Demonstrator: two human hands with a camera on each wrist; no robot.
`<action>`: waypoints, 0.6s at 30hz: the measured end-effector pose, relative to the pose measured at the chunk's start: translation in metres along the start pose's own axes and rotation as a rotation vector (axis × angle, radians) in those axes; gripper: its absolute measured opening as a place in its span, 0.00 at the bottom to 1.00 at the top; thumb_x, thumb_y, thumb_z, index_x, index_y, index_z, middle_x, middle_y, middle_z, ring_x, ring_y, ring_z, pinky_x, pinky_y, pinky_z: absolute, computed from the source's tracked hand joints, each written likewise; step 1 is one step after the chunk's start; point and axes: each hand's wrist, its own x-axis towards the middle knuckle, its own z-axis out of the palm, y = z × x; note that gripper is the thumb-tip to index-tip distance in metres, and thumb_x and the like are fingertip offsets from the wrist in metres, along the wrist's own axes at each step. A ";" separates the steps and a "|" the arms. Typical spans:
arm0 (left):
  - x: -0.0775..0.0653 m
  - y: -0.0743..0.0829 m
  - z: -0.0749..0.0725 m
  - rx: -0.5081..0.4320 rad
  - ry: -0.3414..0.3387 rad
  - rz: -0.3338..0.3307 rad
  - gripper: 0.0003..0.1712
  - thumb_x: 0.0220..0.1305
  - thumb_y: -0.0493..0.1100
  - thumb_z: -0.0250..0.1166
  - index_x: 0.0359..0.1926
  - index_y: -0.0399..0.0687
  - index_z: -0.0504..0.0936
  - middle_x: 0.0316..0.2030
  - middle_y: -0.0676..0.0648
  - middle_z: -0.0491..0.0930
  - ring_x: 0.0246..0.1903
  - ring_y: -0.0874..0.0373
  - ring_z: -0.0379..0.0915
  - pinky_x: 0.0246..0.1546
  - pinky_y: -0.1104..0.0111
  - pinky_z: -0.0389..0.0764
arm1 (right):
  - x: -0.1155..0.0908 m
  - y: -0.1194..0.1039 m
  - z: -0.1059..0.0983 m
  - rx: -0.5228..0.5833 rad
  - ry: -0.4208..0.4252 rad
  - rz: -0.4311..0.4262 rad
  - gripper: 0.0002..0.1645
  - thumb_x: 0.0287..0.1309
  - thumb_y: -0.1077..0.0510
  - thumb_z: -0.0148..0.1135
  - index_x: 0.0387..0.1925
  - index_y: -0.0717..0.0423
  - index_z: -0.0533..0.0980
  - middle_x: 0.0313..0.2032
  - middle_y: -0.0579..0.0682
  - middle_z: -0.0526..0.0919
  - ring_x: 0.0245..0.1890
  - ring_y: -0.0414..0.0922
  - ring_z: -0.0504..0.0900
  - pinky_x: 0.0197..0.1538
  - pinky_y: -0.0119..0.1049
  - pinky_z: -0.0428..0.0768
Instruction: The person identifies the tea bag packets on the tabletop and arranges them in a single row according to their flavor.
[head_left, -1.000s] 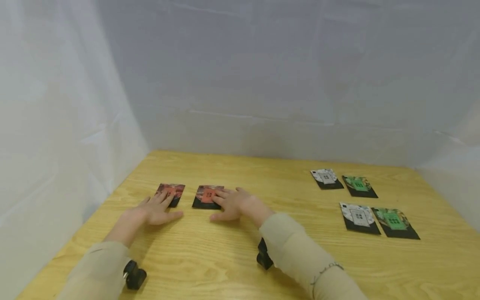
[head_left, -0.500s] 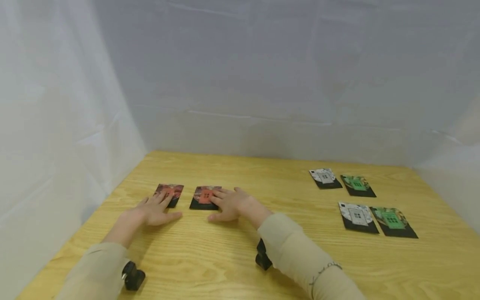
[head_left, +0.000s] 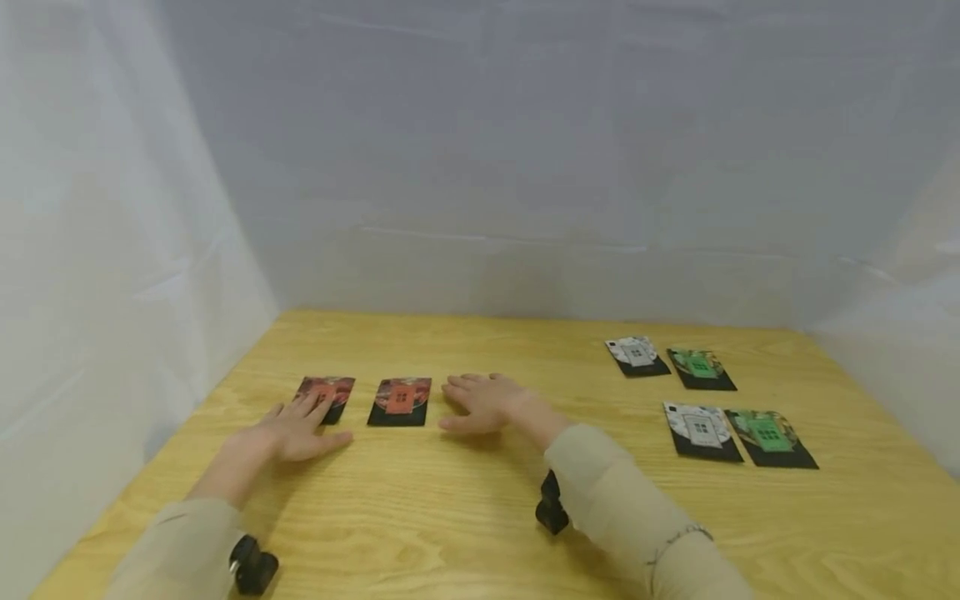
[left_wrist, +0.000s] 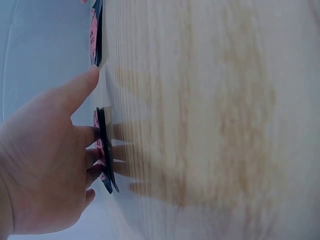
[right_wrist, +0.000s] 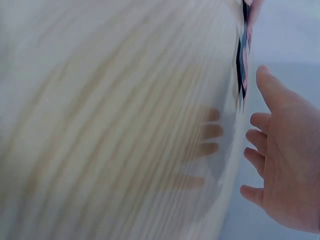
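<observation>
Two flat red-and-black packets lie side by side on the left half of the wooden table [head_left: 420, 508]. My left hand [head_left: 294, 432] lies with straight, spread fingers over the left red packet [head_left: 341, 389], covering part of its front. In the left wrist view, the fingertips meet the printed face of this packet [left_wrist: 103, 140], which shows edge-on. The right red packet [head_left: 400, 402] is fully uncovered in the head view. Just to its right, my right hand [head_left: 486, 404] holds nothing, fingers extended. The right wrist view shows this hand [right_wrist: 292, 160] raised off the table, its shadow below.
On the right stand two pairs of similar packets lying flat: a white one [head_left: 637, 356] beside a green one [head_left: 702, 368] farther back, and a white one [head_left: 702, 431] beside a green one [head_left: 770, 437] nearer. White sheeting [head_left: 480, 167] encloses the back and sides.
My right hand has left the right red packet and shifted slightly right. My left hand stays on the left red packet. The head view has turned slightly.
</observation>
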 end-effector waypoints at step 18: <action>-0.004 -0.008 0.000 0.004 0.007 -0.004 0.54 0.63 0.69 0.46 0.68 0.25 0.48 0.65 0.21 0.41 0.64 0.26 0.36 0.60 0.37 0.40 | -0.034 0.084 0.010 0.158 0.105 0.045 0.45 0.66 0.34 0.39 0.72 0.58 0.45 0.71 0.56 0.44 0.70 0.53 0.44 0.67 0.54 0.47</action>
